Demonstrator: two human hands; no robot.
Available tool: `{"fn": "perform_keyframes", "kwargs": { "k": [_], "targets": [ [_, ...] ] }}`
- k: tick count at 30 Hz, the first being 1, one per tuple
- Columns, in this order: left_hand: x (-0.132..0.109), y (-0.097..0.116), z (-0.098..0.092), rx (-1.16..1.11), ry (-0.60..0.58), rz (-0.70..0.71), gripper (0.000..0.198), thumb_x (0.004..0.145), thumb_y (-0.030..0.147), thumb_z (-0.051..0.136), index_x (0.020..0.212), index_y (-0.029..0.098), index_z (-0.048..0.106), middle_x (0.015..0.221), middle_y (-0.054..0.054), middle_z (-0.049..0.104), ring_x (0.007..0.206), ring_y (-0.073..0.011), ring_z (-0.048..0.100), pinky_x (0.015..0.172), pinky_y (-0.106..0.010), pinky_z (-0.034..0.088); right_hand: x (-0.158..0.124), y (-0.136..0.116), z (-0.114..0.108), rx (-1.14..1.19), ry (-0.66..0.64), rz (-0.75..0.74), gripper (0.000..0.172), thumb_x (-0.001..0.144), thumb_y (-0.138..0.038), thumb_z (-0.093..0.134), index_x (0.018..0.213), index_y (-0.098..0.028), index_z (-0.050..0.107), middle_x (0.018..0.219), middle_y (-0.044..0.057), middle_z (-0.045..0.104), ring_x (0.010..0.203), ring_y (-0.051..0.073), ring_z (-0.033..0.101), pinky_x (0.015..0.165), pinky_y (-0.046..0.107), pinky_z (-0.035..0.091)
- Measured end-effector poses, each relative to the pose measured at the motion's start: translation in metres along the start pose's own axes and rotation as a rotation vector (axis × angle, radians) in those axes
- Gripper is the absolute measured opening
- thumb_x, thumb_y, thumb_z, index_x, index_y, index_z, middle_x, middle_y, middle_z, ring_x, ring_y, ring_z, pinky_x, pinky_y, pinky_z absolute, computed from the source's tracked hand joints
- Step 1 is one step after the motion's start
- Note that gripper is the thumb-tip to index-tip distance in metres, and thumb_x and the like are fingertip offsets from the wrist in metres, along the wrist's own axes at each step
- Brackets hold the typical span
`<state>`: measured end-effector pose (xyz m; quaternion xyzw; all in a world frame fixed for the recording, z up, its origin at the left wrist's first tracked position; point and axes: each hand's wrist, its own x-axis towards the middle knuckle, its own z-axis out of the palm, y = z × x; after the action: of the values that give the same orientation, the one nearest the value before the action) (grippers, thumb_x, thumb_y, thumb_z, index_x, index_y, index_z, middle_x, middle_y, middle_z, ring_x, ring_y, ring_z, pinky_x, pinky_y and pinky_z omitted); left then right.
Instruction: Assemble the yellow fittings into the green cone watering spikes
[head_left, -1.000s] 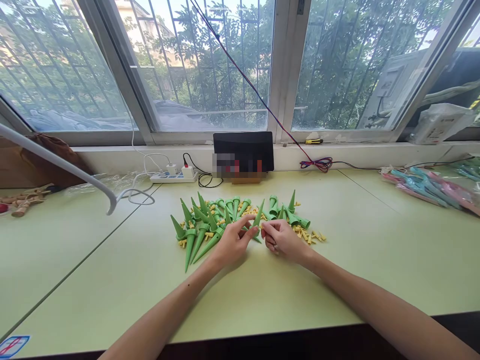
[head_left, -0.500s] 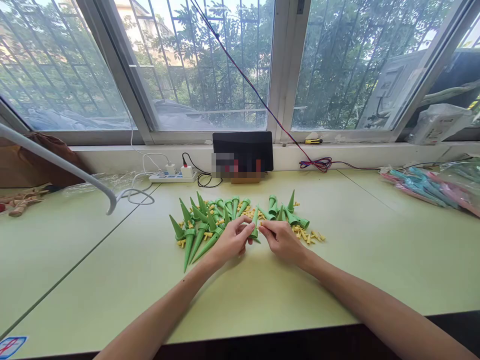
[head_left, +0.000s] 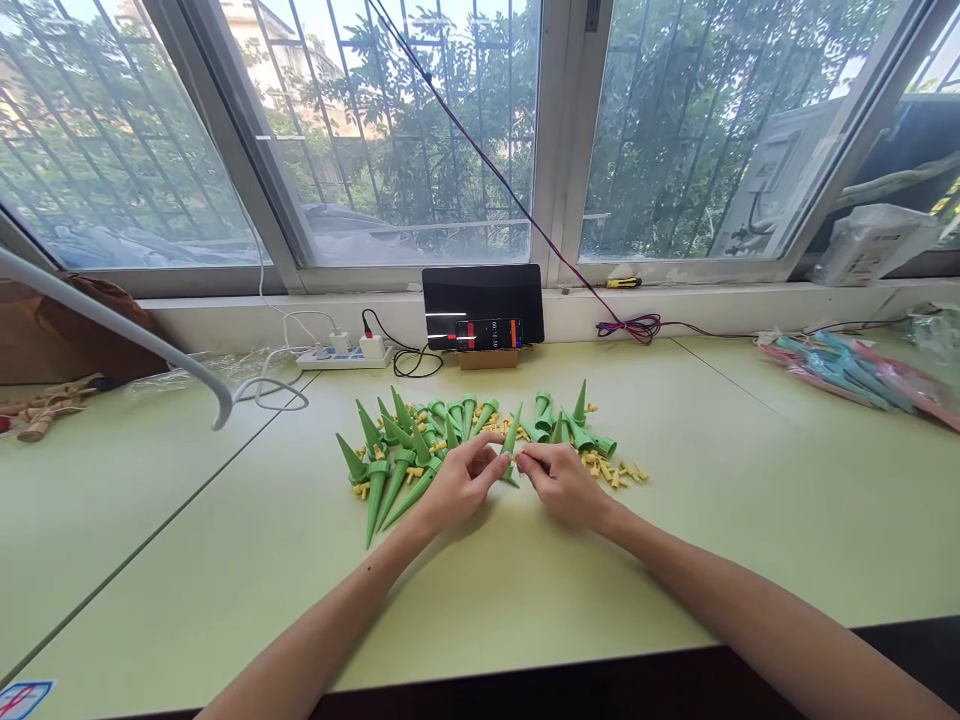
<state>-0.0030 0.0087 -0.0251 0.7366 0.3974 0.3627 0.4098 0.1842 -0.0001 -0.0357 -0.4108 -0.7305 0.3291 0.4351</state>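
My left hand (head_left: 469, 478) is closed on a green spike (head_left: 511, 436), whose tip points up and slightly right. Close beside it, my right hand (head_left: 559, 480) pinches a small yellow piece (head_left: 519, 456) against the lower part of that spike; my fingers hide most of the piece. Left of my hands lie several green spikes (head_left: 394, 488), some standing with tips up, with yellow pieces (head_left: 415, 472) among them. Behind and right of my right hand are more green spikes (head_left: 577, 430) and loose yellow pieces (head_left: 611, 470).
A black tablet (head_left: 484, 290) with a phone (head_left: 487, 335) before it stands at the back. A power strip (head_left: 345, 357) with cables is left of it. Bagged pink and blue items (head_left: 855, 370) lie far right; a white curved arm (head_left: 120, 325) crosses the left.
The held spike has tilted slightly to the right, and its lower end shows more below my fingers. Both hands stay close together in nearly the same place.
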Motion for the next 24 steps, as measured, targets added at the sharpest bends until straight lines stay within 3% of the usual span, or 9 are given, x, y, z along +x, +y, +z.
{"fn": "perform_keyframes", "kwargs": {
  "k": [5,11,15,20,24],
  "targets": [
    [0.0002,-0.0023,-0.0008,0.040,0.023,0.036,0.034,0.091,0.042,0.057,0.114,0.017,0.060,0.078,0.000,0.058,0.052,-0.0069,0.042,0.047,-0.020,0.036,0.0031,0.0002,-0.0008,0.448,-0.151,0.326,0.038,0.089,-0.050,0.055,0.065,-0.020,0.054,0.041,-0.007,0.036,0.036,0.010,0.035,0.039,0.024,0.028],
    [0.0012,-0.0027,-0.0009,0.042,0.033,0.038,0.039,0.090,0.043,0.058,0.119,0.017,0.064,0.087,-0.001,0.058,0.050,-0.0051,0.042,0.046,-0.020,0.037,0.0070,0.0042,-0.0055,0.814,-0.303,0.565,0.042,0.075,-0.055,0.073,0.068,-0.017,0.055,0.043,-0.008,0.038,0.039,0.009,0.042,0.036,0.020,0.031],
    [0.0017,0.0001,-0.0006,0.044,0.035,0.045,0.040,0.091,0.041,0.058,0.120,0.015,0.065,0.073,0.001,0.056,0.048,-0.0061,0.042,0.045,-0.020,0.036,0.0067,0.0051,-0.0051,0.861,-0.302,0.574,0.042,0.075,-0.053,0.075,0.069,-0.016,0.055,0.045,-0.009,0.035,0.041,0.008,0.042,0.038,0.019,0.032],
    [0.0016,0.0011,-0.0003,0.020,0.049,0.030,0.038,0.090,0.044,0.060,0.113,0.014,0.065,0.076,0.000,0.058,0.049,-0.0060,0.045,0.044,-0.019,0.037,0.0057,0.0054,-0.0032,0.848,-0.278,0.533,0.045,0.076,-0.056,0.074,0.069,-0.015,0.056,0.048,-0.009,0.035,0.044,0.007,0.040,0.041,0.019,0.029],
    [0.0010,-0.0001,0.0006,-0.060,0.005,-0.030,0.040,0.090,0.048,0.059,0.112,0.015,0.061,0.073,0.001,0.058,0.044,-0.0053,0.044,0.041,-0.019,0.036,0.0038,0.0026,-0.0016,0.682,-0.237,0.417,0.044,0.085,-0.057,0.063,0.068,-0.017,0.054,0.049,-0.008,0.036,0.043,0.008,0.037,0.042,0.022,0.028]
  ]
}}
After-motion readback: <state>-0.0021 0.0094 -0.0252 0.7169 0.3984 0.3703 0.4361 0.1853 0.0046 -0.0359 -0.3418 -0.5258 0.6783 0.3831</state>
